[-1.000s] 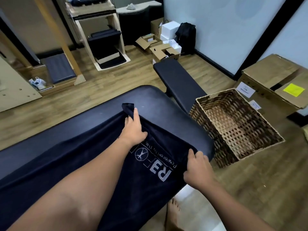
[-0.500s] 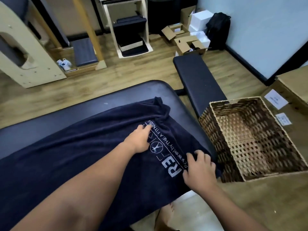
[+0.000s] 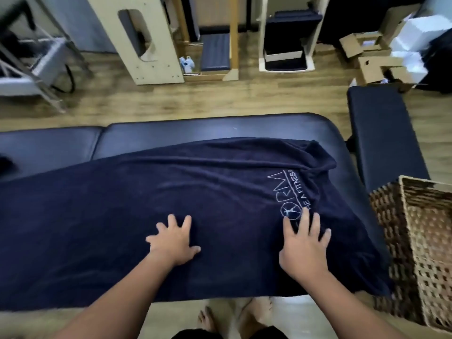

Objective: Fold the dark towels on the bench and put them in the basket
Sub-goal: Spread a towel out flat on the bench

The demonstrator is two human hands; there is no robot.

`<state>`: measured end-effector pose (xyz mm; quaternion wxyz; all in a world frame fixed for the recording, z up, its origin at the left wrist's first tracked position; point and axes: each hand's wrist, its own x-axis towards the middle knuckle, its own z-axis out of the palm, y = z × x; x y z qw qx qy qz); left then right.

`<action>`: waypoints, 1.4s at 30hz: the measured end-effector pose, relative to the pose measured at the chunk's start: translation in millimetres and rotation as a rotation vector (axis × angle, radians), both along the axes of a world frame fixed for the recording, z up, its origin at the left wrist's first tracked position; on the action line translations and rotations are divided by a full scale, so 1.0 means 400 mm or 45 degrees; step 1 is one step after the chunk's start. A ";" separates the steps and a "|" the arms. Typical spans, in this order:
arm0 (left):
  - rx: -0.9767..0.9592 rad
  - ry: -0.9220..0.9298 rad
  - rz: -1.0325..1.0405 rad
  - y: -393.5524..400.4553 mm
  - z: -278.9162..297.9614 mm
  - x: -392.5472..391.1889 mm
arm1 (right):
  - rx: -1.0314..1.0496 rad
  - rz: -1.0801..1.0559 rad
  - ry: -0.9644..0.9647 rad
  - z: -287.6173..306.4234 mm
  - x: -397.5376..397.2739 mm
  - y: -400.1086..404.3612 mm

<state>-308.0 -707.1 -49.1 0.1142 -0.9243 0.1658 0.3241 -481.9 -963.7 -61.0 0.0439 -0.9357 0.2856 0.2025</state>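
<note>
Spread lengthwise across the black padded vinyl bench (image 3: pixel 220 129): a dark navy terry towel (image 3: pixel 127 211) with pale printed lettering near its right end, its near edge hanging over the bench front, its far right corner bunched into folds. Flat on the towel, left hand (image 3: pixel 173 243), fingers splayed and straight, palm down near the middle of the cloth. Flat as well, right hand (image 3: pixel 304 250), fingers straight and slightly spread, fingertips touching the round printed logo. Nothing gripped by either hand; both grips wide, only pressing the fabric. Just beside the bench's right end, on the wooden plank floor (image 3: pixel 171 101), a brown woven wicker basket (image 3: pixel 415 241), rectangular, partly cut by the frame edge. Below the bench edge, bare feet (image 3: pixel 220 319) on the floor.
</note>
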 end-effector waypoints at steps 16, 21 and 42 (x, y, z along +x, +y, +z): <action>-0.339 0.158 0.043 0.102 -0.075 0.132 | 0.298 -0.008 0.073 -0.002 0.059 0.232; -0.377 0.026 -0.092 0.113 -0.050 0.131 | 0.249 0.009 0.080 0.014 0.080 0.228; -0.296 0.054 0.344 -0.035 -0.057 0.377 | 0.253 0.140 -0.244 0.009 0.581 -0.023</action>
